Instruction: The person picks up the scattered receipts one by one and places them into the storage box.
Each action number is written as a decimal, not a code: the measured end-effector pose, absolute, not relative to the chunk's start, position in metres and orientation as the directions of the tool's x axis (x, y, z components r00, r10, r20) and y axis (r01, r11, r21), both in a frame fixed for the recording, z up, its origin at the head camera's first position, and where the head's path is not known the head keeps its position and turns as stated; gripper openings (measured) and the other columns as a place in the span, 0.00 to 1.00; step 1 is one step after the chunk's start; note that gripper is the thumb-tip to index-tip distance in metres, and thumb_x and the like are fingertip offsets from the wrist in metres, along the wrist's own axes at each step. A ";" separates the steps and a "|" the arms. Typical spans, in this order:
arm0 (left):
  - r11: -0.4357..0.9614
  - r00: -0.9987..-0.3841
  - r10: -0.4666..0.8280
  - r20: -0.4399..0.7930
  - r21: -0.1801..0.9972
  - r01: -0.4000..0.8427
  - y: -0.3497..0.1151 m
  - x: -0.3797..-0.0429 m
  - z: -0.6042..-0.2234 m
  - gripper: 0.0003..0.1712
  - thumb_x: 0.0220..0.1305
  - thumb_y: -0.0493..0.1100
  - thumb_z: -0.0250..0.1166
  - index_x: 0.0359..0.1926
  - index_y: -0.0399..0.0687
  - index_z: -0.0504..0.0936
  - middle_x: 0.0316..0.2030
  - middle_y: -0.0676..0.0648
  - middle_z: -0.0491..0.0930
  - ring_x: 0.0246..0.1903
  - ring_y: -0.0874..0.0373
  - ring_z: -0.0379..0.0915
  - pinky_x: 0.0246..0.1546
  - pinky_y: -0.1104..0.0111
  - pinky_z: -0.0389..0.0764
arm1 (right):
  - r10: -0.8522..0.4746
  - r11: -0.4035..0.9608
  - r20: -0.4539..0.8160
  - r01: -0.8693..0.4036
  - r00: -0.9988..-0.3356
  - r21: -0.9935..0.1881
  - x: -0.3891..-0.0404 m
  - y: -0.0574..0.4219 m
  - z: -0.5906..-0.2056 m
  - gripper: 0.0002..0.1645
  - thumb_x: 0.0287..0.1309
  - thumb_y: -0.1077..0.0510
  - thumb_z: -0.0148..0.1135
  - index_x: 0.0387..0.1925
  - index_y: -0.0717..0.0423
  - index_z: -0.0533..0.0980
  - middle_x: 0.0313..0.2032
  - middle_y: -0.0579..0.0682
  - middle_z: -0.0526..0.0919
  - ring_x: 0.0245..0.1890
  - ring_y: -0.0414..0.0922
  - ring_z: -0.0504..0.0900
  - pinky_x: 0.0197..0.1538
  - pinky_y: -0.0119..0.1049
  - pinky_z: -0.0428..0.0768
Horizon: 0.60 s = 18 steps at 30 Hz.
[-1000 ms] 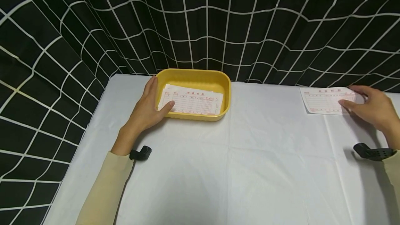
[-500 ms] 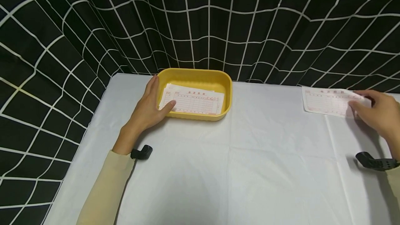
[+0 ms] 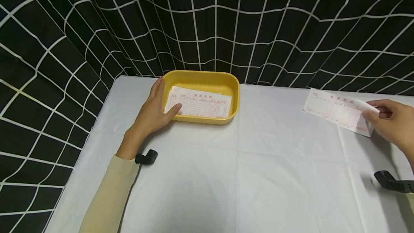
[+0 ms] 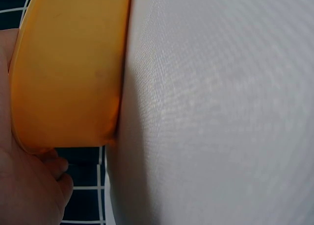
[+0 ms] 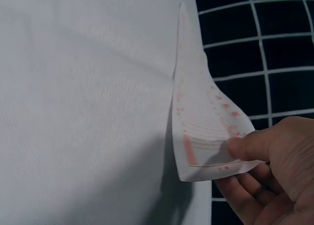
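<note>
A yellow plastic basket (image 3: 233,98) stands near the table's back edge, with several white receipt slips (image 3: 203,105) printed in red lying in it. My left hand (image 3: 152,112) holds the basket at its left end, thumb over the front rim and fingers along the outer side. The left wrist view shows the basket's outer wall (image 4: 68,73) beside that hand (image 4: 29,186). At the far right, my right hand (image 3: 392,121) pinches one receipt slip (image 3: 336,112) by its right end between thumb and fingers. The slip (image 5: 206,132) bends in the right wrist view, its held end raised off the cloth.
A white cloth (image 3: 258,175) with fold creases covers the table. Black fabric with a white grid (image 3: 207,21) hangs behind the table and on its left side. Each wrist wears a black band with a camera mount (image 3: 147,157).
My right hand has moved down and slightly right in the head view. The slip in it has turned, its right end lower and lifted. The left hand and the basket stay put.
</note>
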<state>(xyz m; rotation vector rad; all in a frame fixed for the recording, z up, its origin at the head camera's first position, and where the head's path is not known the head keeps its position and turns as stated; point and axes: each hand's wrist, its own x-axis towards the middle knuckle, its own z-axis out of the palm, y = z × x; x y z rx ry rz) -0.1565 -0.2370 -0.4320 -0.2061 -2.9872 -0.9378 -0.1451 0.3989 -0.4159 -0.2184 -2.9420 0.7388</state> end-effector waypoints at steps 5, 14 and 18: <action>0.811 -0.992 0.123 0.036 0.572 0.121 -0.236 -0.157 -0.432 0.61 0.69 0.67 0.62 0.87 0.50 0.37 0.87 0.46 0.38 0.83 0.41 0.51 0.80 0.41 0.61 | 0.156 0.759 0.096 0.056 -0.983 -0.649 -0.139 0.394 -0.412 0.07 0.62 0.69 0.66 0.41 0.60 0.79 0.21 0.09 0.67 0.20 0.16 0.69 0.22 0.17 0.69; 0.809 -0.992 0.124 0.037 0.575 0.122 -0.236 -0.157 -0.432 0.61 0.69 0.67 0.62 0.87 0.51 0.37 0.87 0.46 0.39 0.83 0.40 0.51 0.79 0.41 0.62 | 0.224 0.765 -0.010 0.182 -0.975 -0.617 -0.130 0.378 -0.399 0.21 0.71 0.62 0.63 0.54 0.78 0.74 0.21 0.12 0.65 0.20 0.18 0.70 0.24 0.17 0.75; 0.808 -0.992 0.123 0.037 0.576 0.122 -0.237 -0.156 -0.432 0.61 0.69 0.67 0.62 0.87 0.50 0.37 0.87 0.46 0.38 0.83 0.40 0.51 0.79 0.40 0.62 | 0.221 0.714 -0.014 0.171 -0.975 -0.679 -0.126 0.371 -0.393 0.13 0.70 0.63 0.64 0.46 0.71 0.75 0.19 0.13 0.70 0.18 0.18 0.74 0.24 0.16 0.76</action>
